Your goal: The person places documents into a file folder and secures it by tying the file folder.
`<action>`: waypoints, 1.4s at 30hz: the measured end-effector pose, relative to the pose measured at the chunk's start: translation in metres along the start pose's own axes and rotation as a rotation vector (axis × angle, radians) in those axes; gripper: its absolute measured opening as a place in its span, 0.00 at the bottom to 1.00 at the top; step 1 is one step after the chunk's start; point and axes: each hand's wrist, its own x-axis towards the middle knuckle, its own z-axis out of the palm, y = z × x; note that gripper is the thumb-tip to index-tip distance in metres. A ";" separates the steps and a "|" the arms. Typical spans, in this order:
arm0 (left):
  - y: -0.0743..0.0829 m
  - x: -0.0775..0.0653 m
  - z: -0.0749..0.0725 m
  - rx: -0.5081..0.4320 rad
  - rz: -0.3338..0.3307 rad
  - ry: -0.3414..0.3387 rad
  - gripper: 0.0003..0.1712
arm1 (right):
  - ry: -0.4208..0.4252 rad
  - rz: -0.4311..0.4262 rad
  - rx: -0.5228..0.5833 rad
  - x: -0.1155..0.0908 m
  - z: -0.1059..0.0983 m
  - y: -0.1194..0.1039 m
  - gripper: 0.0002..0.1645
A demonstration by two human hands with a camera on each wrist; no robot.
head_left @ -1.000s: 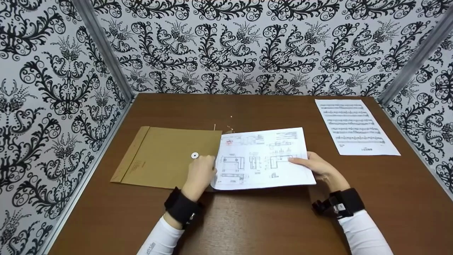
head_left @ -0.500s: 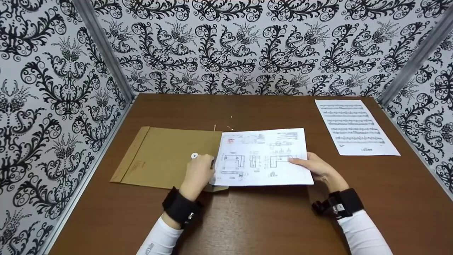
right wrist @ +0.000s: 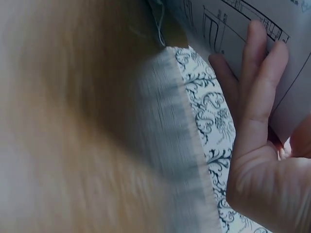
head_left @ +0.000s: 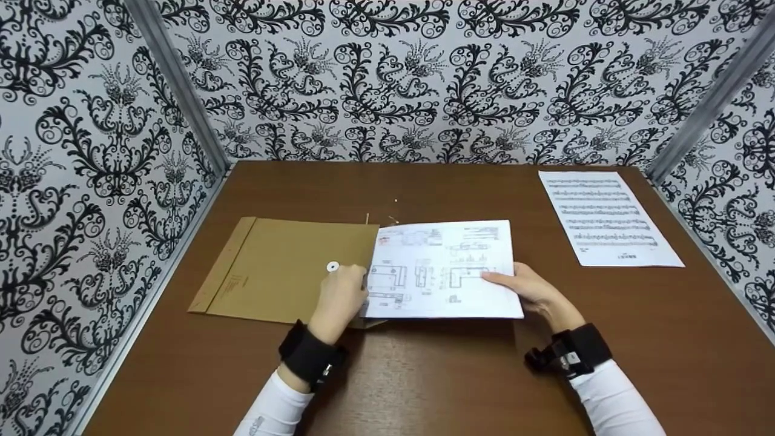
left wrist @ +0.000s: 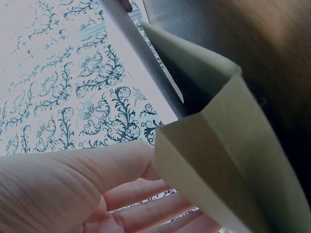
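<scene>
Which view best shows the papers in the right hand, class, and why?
The head view: the papers face the camera, printed top mostly uncovered. The right wrist view shows part of a printed side behind the right hand; the left wrist view shows them nearly edge-on.

A glossy brown wood-toned desk (head_left: 460, 387) stands enclosed on three sides by a back wall (head_left: 387, 79), a left wall (head_left: 72, 200) and a right wall (head_left: 748, 139), all white with black floral scrollwork. Slanting grey strips (head_left: 177, 79) line both corners. Light leaves a pale sheen on the desk's near part.
</scene>
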 end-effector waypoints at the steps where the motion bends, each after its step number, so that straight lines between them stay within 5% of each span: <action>1: 0.000 0.000 0.000 0.000 0.000 0.002 0.03 | 0.005 -0.003 -0.001 0.001 0.002 0.000 0.12; 24: 0.000 0.000 -0.003 0.002 -0.002 0.045 0.01 | -0.002 -0.007 -0.061 0.004 0.006 0.001 0.18; 32: -0.001 0.002 -0.003 -0.015 -0.022 0.037 0.02 | -0.034 0.009 -0.182 0.003 0.006 -0.001 0.27; 42: 0.001 0.001 -0.004 -0.008 -0.006 0.025 0.03 | -0.042 -0.014 -0.153 0.011 0.011 0.000 0.28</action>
